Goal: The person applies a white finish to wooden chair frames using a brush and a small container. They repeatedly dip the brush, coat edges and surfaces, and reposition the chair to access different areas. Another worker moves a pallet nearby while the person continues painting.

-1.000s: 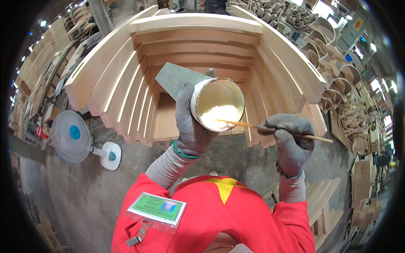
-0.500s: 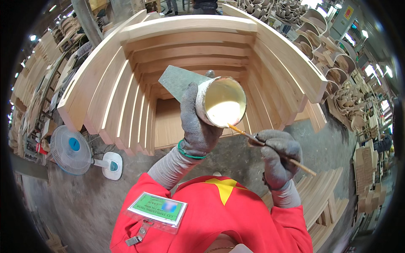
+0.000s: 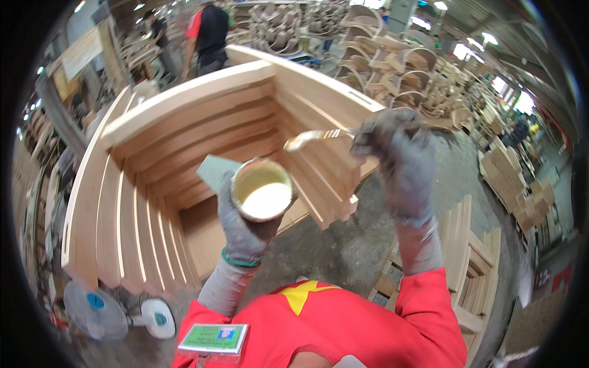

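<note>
My left hand (image 3: 240,236), in a grey knit glove with a green cuff edge, is closed around a round cup (image 3: 262,189) of whitish liquid that looks like glue. A flat grey-green piece (image 3: 218,171) sticks out beside the cup from the same hand. My right hand (image 3: 402,153), gloved in grey too, grips a brush (image 3: 314,138) whose pale, wet tip points left; motion blurs both. This hand is raised by the right end of a stack of bare, curved wooden frames (image 3: 190,116). The brush is above the frames' inner side, and I cannot tell whether it touches wood.
At lower left a white fan (image 3: 98,310) stands beside the frames. More wooden frames (image 3: 457,270) lie on the floor to my right. Piles of curved wooden parts (image 3: 392,67) fill the back. Another person (image 3: 210,37) stands beyond the stack.
My right hand has lifted the brush out of the cup and carried it up toward the frames' right side. The cup has moved down and left in view. The whole view has swung right.
</note>
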A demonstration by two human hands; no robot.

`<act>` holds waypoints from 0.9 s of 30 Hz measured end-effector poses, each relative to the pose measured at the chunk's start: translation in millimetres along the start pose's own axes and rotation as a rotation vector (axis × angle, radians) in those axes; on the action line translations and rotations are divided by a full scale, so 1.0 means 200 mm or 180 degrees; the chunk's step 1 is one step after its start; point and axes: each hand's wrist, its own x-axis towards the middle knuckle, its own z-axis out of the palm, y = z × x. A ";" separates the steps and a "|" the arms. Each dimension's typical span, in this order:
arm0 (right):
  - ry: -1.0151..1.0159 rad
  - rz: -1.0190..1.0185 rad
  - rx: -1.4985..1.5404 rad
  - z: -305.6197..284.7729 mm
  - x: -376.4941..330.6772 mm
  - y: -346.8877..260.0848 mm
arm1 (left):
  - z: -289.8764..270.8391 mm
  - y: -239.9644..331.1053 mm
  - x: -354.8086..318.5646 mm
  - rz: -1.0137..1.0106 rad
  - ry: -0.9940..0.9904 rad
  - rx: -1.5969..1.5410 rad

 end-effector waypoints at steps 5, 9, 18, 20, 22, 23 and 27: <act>0.0188 -0.0593 -0.2027 -0.23 0.46 -0.37 | -0.01 -0.04 0.04 0.0135 0.0115 0.0587; -0.0145 -0.0172 -0.2565 -0.24 0.57 -0.38 | -0.05 -0.03 0.03 0.0078 0.0105 0.0483; -0.0356 0.0032 -0.2708 -0.25 0.59 -0.35 | -0.12 0.00 0.03 -0.0230 0.0219 -0.0263; -0.0428 0.0038 -0.2798 -0.26 0.59 -0.35 | -0.12 0.00 0.03 -0.0196 0.0289 -0.0291; -0.0522 0.0016 -0.2844 -0.27 0.60 -0.36 | -0.12 0.00 0.02 -0.0168 0.0300 -0.0224; -0.0588 -0.0002 -0.2841 -0.27 0.60 -0.37 | -0.12 0.00 0.02 -0.0154 0.0305 -0.0192; -0.0581 -0.0165 -0.2839 -0.24 0.63 -0.35 | -0.14 0.00 0.01 -0.0231 0.0323 -0.0252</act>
